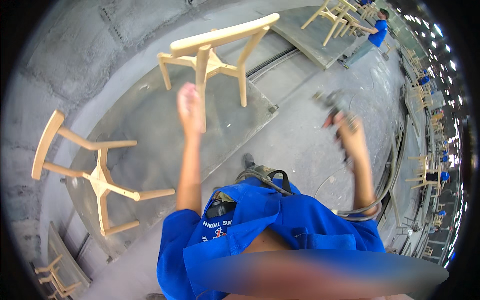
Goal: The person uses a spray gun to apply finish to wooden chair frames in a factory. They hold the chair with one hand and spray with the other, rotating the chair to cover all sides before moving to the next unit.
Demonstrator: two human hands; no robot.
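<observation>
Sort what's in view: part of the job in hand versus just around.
Job:
- dark, metallic-looking handheld tool, blurred, in right hand
- pale wooden chair with curved backrest, at left hand

Around:
- second pale wooden chair, left
- pale wooden chair near co-worker, top right

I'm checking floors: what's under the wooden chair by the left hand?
The wooden chair stands on a grey platform; its legs and the left hand hide parts.

Pale wooden chair frame (225, 34), upright, on grey platform (150, 117), blurred dark metallic tool (336, 100), to its right
</observation>
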